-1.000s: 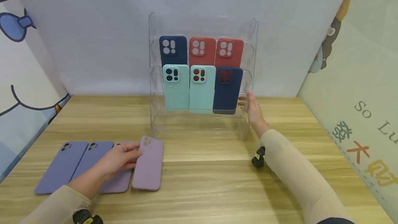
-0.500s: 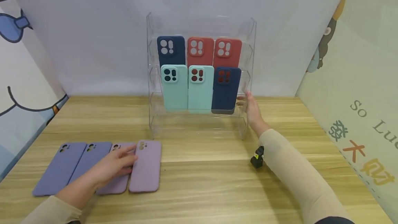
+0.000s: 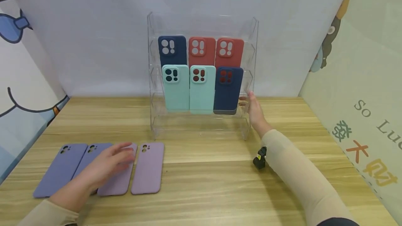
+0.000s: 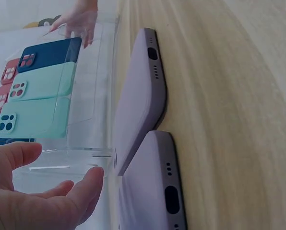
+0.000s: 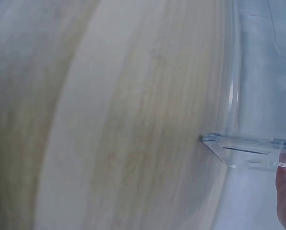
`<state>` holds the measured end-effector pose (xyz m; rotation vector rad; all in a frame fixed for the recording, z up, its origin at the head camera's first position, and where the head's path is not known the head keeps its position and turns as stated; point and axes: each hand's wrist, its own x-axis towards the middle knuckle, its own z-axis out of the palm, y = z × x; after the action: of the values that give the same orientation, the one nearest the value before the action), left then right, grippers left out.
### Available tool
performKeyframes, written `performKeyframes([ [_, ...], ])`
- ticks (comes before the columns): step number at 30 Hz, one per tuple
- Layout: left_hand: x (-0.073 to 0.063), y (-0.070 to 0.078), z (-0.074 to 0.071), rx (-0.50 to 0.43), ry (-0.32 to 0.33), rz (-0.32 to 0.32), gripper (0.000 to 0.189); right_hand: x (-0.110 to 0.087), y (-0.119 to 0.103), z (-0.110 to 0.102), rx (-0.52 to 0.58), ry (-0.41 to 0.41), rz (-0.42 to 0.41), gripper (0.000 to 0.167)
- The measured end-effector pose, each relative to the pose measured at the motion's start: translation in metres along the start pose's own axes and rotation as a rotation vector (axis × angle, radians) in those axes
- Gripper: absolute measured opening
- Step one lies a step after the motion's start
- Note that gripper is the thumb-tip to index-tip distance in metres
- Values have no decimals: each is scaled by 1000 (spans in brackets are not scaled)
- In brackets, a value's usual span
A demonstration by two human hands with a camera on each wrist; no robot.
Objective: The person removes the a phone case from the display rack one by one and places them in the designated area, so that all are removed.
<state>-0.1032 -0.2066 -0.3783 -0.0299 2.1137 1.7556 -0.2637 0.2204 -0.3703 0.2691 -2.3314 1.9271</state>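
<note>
My left hand [image 3: 108, 165] hovers above a lilac phone case [image 3: 120, 180], thumb and fingers apart and holding nothing. Just right of it, another lilac phone case [image 3: 148, 168] lies flat on the table. Both lilac cases show their bottom port holes in the left wrist view. At the clear display stand [image 3: 201, 133], my right hand [image 3: 257, 116] holds the right side panel; some fingers show through the plastic. The stand carries two mint phone cases [image 3: 202, 95] and a navy phone case [image 3: 228, 93] in front, with red and navy cases behind.
Two purple-blue phone cases [image 3: 61, 170] lie side by side at the left of the wooden table [image 3: 213, 191]. A pale cloth [image 3: 110, 44] hangs behind the stand. Printed panels [image 3: 358, 97] flank the table.
The rightmost lilac phone case has gone from tilted in my left hand to flat on the table. My left hand let go and drew back leftward. My right hand stayed at the stand.
</note>
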Motion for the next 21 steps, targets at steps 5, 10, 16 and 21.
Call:
performKeyframes([
  [5, 0, 8, 8, 0, -11, 20, 61, 1, 1, -1, 4, 12, -3, 60],
  [10, 5, 4, 37, -58, -193, 35, 60, 2, 3, -2, 12, 21, -3, 60],
  [16, 10, -1, 60, -55, -315, 33, 58, 1, 5, -1, 0, 14, -1, 59],
  [21, 12, -3, 58, -53, -292, 52, 57, 2, 4, 0, -5, 16, -12, 60],
])
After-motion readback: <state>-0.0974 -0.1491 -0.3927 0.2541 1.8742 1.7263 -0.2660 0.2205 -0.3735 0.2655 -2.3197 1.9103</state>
